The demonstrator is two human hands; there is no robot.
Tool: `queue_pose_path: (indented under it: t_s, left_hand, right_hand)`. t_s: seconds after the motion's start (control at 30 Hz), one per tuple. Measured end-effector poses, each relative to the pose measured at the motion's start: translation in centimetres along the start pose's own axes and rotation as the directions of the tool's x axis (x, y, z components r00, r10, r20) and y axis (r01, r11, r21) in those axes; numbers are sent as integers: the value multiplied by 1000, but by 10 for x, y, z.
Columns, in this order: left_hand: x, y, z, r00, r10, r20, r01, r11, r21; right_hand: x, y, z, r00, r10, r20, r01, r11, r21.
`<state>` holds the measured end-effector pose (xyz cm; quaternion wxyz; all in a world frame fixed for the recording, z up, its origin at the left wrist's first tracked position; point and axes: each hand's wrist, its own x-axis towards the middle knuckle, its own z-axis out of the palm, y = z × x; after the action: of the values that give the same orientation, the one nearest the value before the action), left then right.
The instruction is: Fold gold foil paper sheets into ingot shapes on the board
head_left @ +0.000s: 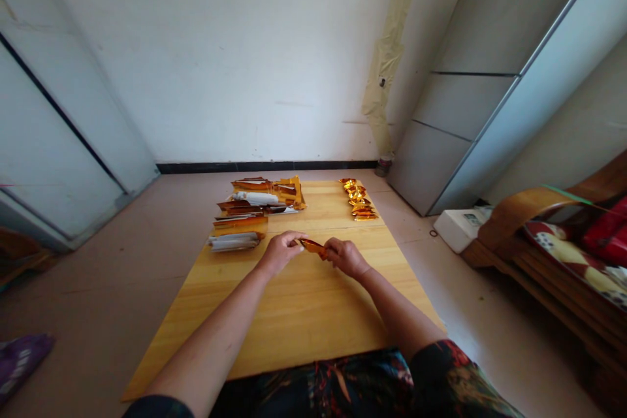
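A person wears a dark short-sleeved top (pixel 313 388) printed with a busy floral pattern of red, teal and orange on black. The right sleeve (pixel 453 372) carries red blooms and green leaf shapes down to its hem, while the left sleeve (pixel 159 407) shows only as a dark sliver along the lower edge of the head camera's view. Both forearms (pixel 210 339) are bare below the sleeves, with nothing worn on the wrists, the left hand (pixel 279 253) or the right hand (pixel 347 258).
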<state>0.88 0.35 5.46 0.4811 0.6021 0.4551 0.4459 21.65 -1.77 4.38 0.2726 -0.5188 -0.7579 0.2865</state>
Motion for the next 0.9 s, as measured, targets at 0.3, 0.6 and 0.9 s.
queue_pose_path:
  t_s: [0.3,0.6,0.9]
  left_hand:
    - [-3,-13,15,988,-154,6,154,984,-91]
    - [-5,-14,14,986,-170,4,169,976,-139]
    - [-4,-22,14,999,-40,7,39,993,114]
  right_hand:
    - [-4,-4,-7,977,87,193,-182,811,556]
    - [-1,5,0,974,134,185,-221,754,619]
    - [7,13,10,998,35,-54,-33,998,45]
